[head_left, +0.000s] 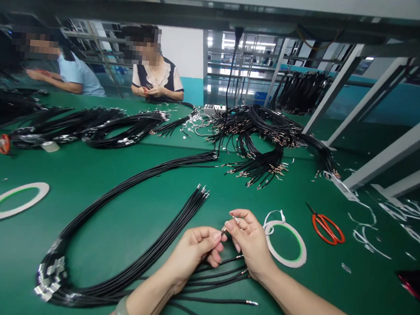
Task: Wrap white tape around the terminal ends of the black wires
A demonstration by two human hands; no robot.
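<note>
My left hand (201,244) is closed, pinching the metal-tipped end (223,231) of a black cable. Against that same tip are the thumb and fingers of my right hand (249,240), closed in a pinch; a small pale bit shows between them, too small to name. Under my wrists several loose black cable ends (220,300) with silvery tips fan out to the right. They belong to a looped bundle of black cables (121,182), bound with shiny clear tape (52,277) at its left bend. Just right of my right hand lies a roll of white tape (302,257), its loose strip curling up.
Orange-handled scissors (326,229) lie at right, near white scraps (367,238) and a dark red-edged object (416,288). Another flat ring (42,193) lies at left. Cable heaps (263,123) line the back. Metal posts (396,148) stand at right. Two people (158,78) sit opposite, hands raised.
</note>
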